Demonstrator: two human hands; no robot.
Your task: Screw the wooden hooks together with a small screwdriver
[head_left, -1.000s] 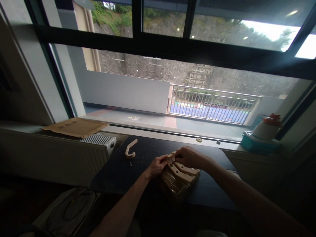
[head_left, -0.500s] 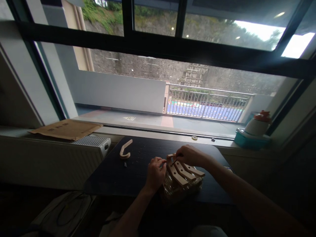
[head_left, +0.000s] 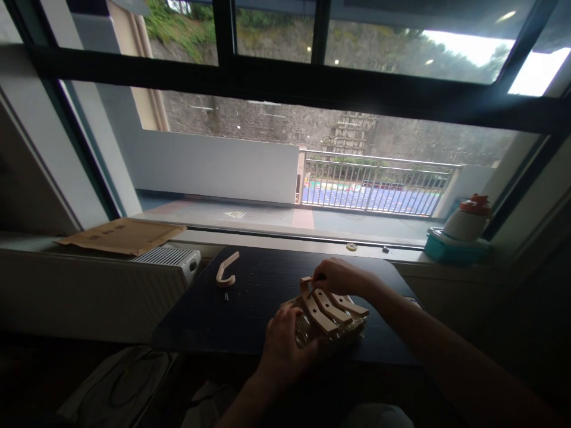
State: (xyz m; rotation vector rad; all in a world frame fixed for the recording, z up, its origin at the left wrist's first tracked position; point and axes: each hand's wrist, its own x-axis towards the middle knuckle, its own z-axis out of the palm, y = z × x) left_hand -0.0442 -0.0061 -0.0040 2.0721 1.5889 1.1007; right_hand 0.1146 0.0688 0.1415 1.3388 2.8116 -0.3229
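Several pale wooden hooks (head_left: 320, 316) with dark holes lie side by side on a package wrapped in clear plastic (head_left: 306, 333). My left hand (head_left: 285, 342) grips the package's near left side, fingers over the edge and thumb along the front. At the hooks' far end, my right hand (head_left: 332, 276) is closed in a pinch. From its fingertips a thin dark rod (head_left: 311, 292) points down at the leftmost hook; its upper part is hidden in the hand. One loose wooden hook (head_left: 226, 273) rests on the dark table (head_left: 196, 315), with small screws (head_left: 226, 296) just below it.
A brown envelope (head_left: 120, 235) lies on the white radiator (head_left: 172, 257) at left. On the windowsill stand a teal box (head_left: 452, 246), a white bottle with an orange top (head_left: 468, 220) and a roll of tape (head_left: 351, 246). Small crumbs dot the table.
My left hand has moved down from beside the hooks' upper end and taken hold of the package. My right hand has shifted slightly up and left, the rod still at the leftmost hook.
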